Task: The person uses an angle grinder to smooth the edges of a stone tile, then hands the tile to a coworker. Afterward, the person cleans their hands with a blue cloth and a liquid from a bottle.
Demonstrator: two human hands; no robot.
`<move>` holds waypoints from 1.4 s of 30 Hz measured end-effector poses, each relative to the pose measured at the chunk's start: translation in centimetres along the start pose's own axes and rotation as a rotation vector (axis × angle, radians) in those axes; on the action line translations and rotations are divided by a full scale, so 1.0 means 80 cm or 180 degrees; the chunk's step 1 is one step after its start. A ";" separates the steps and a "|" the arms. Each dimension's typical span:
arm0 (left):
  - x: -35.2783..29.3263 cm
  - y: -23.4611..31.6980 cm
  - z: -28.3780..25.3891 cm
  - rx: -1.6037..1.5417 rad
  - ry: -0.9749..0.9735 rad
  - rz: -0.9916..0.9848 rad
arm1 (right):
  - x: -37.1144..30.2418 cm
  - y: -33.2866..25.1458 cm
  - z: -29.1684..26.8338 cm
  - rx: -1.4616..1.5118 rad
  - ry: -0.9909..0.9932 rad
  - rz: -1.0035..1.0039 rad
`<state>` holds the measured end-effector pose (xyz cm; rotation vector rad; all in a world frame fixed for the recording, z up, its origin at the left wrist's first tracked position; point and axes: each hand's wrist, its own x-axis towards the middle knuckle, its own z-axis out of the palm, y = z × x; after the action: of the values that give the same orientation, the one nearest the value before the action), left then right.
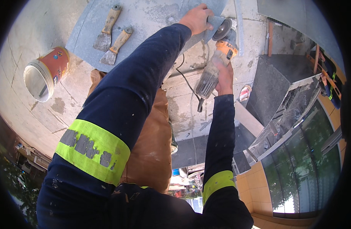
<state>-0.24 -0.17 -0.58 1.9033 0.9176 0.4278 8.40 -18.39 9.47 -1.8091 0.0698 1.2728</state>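
My right hand (224,76) is wrapped round the body of an orange and grey angle grinder (211,74), its dark disc (222,29) at the right edge of a grey slab (156,17). From the grinder's rear end a black cable runs off. Spread on top of the slab near that same edge is my left hand (197,19), fingers apart, close to the disc. Whether the disc touches the slab, I cannot tell. Two scrapers with worn wooden handles, one farther (107,27) and one nearer (117,45), lie on the slab to the left.
On the concrete floor at left, a red and white bucket (49,74) lies tilted, its mouth facing me. Large dark slabs (273,76) stand at right beside a glass front (297,164). A thin strip (239,26) lies beyond the disc. Part of another person (331,86) shows at far right.
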 end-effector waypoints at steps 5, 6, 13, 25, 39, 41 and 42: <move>0.001 -0.005 -0.001 -0.0022 0.0009 0.0027 | -0.017 -0.006 0.008 0.0087 0.0063 0.0051; 0.001 -0.005 -0.001 -0.0046 -0.0006 0.0019 | -0.018 -0.008 0.008 0.0086 0.0054 0.0043; 0.000 -0.007 0.000 -0.0005 0.0010 0.0033 | -0.018 -0.013 0.009 0.0036 0.0004 -0.0011; -0.001 -0.006 -0.001 0.0008 -0.0024 0.0029 | -0.010 0.001 0.005 0.0014 0.0037 0.0055; 0.000 -0.013 0.002 -0.0042 -0.0018 0.0053 | -0.012 -0.001 0.006 -0.0002 -0.0002 -0.0003; 0.000 -0.011 0.001 -0.0013 -0.0020 0.0050 | -0.017 -0.003 0.011 -0.0012 -0.0007 -0.0036; 0.001 -0.011 0.001 -0.0013 0.0000 0.0037 | -0.017 -0.001 0.009 -0.0039 0.0008 -0.0044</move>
<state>-0.49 0.06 -1.39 1.9059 0.9054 0.4363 7.27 -18.40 10.52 -1.8186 0.0508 1.2637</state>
